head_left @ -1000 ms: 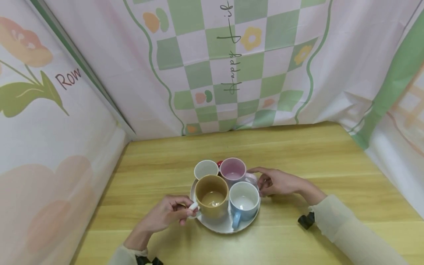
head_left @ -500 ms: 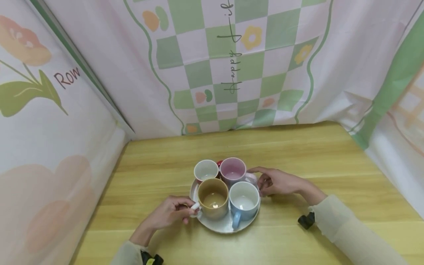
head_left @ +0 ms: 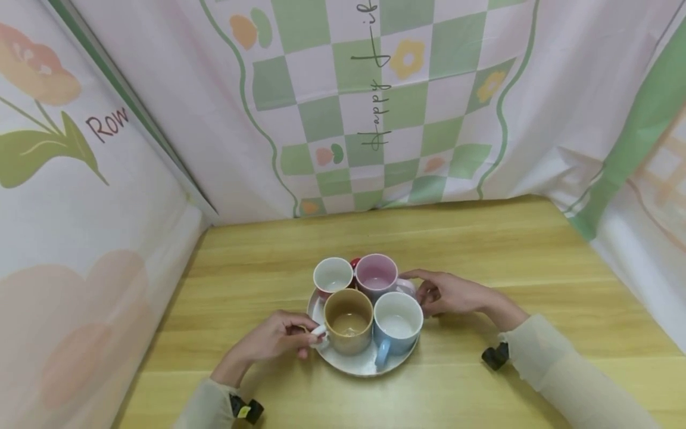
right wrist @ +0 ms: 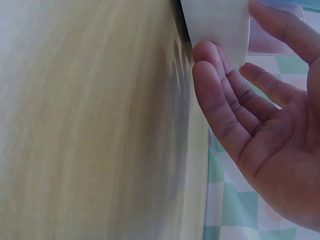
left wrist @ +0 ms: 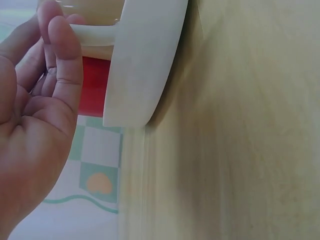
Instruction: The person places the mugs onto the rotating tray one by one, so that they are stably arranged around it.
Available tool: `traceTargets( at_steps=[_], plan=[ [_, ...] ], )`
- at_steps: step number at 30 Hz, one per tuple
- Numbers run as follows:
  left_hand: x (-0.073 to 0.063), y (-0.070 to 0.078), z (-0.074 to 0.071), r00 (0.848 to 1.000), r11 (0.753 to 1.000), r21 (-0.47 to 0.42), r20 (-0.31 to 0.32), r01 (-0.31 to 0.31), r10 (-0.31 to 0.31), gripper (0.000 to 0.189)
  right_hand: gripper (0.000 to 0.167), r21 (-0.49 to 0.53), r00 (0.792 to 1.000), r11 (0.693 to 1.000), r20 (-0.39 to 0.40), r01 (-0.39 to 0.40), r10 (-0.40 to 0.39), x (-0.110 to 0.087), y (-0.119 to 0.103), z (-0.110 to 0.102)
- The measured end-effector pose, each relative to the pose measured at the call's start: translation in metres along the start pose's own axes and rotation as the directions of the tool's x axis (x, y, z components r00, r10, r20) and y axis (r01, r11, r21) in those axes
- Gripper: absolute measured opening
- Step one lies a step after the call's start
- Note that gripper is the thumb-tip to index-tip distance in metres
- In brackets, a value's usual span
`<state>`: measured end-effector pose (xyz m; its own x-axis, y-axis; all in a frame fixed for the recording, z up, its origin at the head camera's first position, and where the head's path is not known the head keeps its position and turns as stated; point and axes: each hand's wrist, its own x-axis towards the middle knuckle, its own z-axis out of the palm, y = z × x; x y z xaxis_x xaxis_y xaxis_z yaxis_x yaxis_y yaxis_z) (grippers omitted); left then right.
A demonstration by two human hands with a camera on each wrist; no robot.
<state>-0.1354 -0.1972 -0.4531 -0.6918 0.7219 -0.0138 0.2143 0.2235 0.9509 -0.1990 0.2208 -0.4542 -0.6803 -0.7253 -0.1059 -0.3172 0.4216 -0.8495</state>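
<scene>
A white round plate (head_left: 356, 364) carries several mugs. My left hand (head_left: 281, 339) pinches the white handle (left wrist: 95, 35) of the tan mug (head_left: 349, 342), which stands at the plate's front left. Beside it on the right is a light blue mug (head_left: 393, 344). Behind them stand a red mug with a white inside (head_left: 333, 275) and a pink mug (head_left: 377, 275). My right hand (head_left: 452, 294) holds the plate's right edge, thumb up at the rim and fingertips (right wrist: 207, 82) against the outer wall. Its index finger reaches near the pink mug's handle.
The plate rests on a wooden table (head_left: 482, 250). A printed cloth with green checks (head_left: 370, 119) hangs behind the table, and floral cloth (head_left: 107, 238) lines the left side. A black strap-like piece (head_left: 495, 356) sits at the right wrist.
My left hand has shifted the tan mug slightly right and toward the front. The blue mug has moved a little to the right. My right hand has stayed nearly still.
</scene>
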Motion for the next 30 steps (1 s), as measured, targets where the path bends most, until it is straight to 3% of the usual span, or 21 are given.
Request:
traceTargets(
  at_steps=[5, 11, 17, 21, 30],
  plan=[
    [0.002, 0.000, -0.001, 1.000, 1.000, 0.023, -0.002, 0.021, -0.021, 0.025, 0.077, 0.003, 1.000, 1.000, 0.006, 0.004, -0.004, 0.000, -0.001, 0.001],
    [0.003, -0.001, -0.002, 0.998, 0.998, 0.045, -0.052, 0.042, -0.040, 0.026, 0.077, 0.006, 1.000, 1.000, 0.003, 0.006, -0.006, 0.000, 0.000, 0.001],
    [0.005, -0.003, -0.003, 0.993, 0.996, -0.002, -0.081, 0.089, -0.089, 0.025, 0.076, 0.020, 1.000, 1.000, 0.010, 0.005, -0.005, 0.000, 0.000, 0.000],
    [0.007, -0.003, -0.007, 0.992, 0.996, -0.036, -0.092, 0.078, -0.081, 0.027, 0.076, 0.026, 1.000, 1.000, 0.011, -0.005, 0.005, 0.000, 0.000, -0.001],
    [0.011, -0.009, -0.016, 0.986, 0.994, -0.026, -0.127, 0.102, -0.105, 0.030, 0.075, 0.016, 1.000, 1.000, 0.008, -0.017, 0.016, 0.000, 0.000, 0.000]
  ],
)
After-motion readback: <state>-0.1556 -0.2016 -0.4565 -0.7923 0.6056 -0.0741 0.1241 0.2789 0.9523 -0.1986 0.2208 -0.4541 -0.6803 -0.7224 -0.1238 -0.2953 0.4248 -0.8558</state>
